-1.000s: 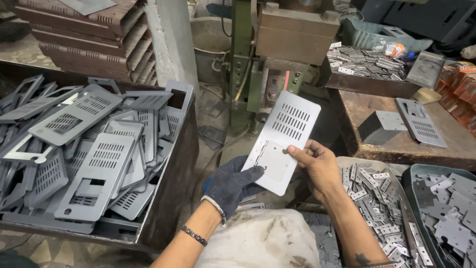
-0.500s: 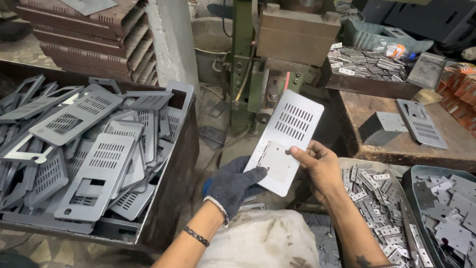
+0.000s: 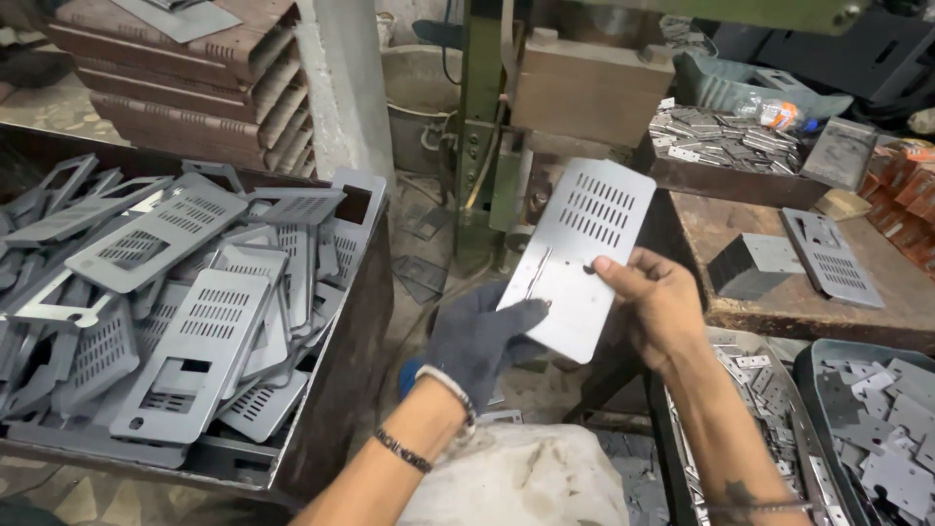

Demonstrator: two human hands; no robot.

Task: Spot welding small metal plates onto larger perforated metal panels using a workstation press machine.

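Slotted metal plate point(image 3: 581, 255) raised slightly; left hand point(image 3: 477, 339) and right hand point(image 3: 660, 304) grips clamped on it

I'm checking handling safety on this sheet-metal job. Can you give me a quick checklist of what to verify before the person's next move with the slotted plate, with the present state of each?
1. Both hands on the slotted plate: ok, left hand at its lower left edge, right hand at its right edge.
2. Left hand gloved: ok, dark glove.
3. Right hand gloved: not ok, bare against the plate edge.
4. Small hinge piece seated on the plate: cannot tell.
5. Plate clear of the green press frame: ok, held in front of it.
6. Room in the bin of slotted plates: not ok, heaped to the rim.
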